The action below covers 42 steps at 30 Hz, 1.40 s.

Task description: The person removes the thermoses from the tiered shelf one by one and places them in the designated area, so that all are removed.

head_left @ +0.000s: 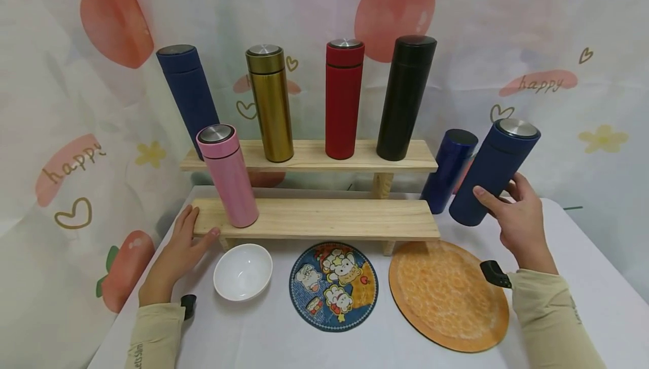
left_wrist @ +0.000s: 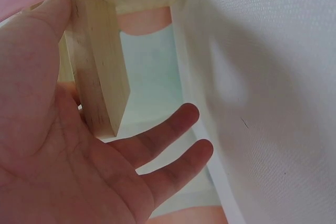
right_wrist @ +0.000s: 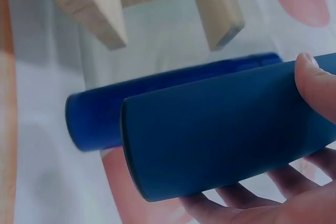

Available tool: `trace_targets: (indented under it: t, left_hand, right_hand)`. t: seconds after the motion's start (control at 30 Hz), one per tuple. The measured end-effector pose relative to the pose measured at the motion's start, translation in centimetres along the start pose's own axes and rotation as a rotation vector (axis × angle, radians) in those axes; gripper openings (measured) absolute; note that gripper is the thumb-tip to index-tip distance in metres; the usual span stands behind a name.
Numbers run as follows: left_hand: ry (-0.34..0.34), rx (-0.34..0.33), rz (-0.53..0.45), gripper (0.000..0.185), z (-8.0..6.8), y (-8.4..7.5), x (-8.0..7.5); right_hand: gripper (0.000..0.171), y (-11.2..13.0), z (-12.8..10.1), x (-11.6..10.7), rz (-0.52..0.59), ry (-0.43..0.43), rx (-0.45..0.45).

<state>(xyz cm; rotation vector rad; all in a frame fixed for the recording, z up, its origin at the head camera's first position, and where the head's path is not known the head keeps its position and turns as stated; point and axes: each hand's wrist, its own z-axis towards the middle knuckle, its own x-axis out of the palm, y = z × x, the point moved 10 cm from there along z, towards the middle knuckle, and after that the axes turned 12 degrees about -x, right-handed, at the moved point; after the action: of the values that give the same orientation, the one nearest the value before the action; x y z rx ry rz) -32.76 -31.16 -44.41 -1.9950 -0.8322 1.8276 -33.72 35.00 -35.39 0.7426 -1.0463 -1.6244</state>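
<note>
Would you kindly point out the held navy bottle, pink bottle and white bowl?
Held navy bottle (head_left: 492,170), head view: middle of body.
Pink bottle (head_left: 230,182), head view: middle of body.
White bowl (head_left: 243,271), head view: inner bottom.

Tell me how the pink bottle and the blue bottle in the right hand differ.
Colour: the pink bottle is light pink, while the held blue bottle is dark blue. Place: the pink bottle stands on the lower wooden shelf, while the right hand grips the held blue bottle. Both are cylinders with silver-coloured lid tops.
</note>
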Motion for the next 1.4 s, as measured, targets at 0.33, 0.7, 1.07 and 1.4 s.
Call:
trace_targets:
  t: [0.33,0.7,1.07,1.4]
  left_hand:
    - [-0.006,0.003,-0.019,0.104,0.0,0.0,0.0]
    - [-0.007,-0.004,-0.016,0.104,0.1,0.1,0.0]
    - [0.005,-0.021,-0.009,0.105,0.0,0.4,0.1]
    - [0.000,-0.020,-0.021,0.105,0.1,0.3,0.2]
  right_hand:
    - [0.082,-1.3,0.8,-1.9,-0.008,-0.041,0.009]
    - [0.079,-2.8,2.0,-2.7,-0.342,0.034,0.019]
    - [0.073,-5.5,3.5,-2.5,-0.386,0.094,0.031]
    - [0.073,-7.3,4.2,-2.0,-0.384,0.129,0.032]
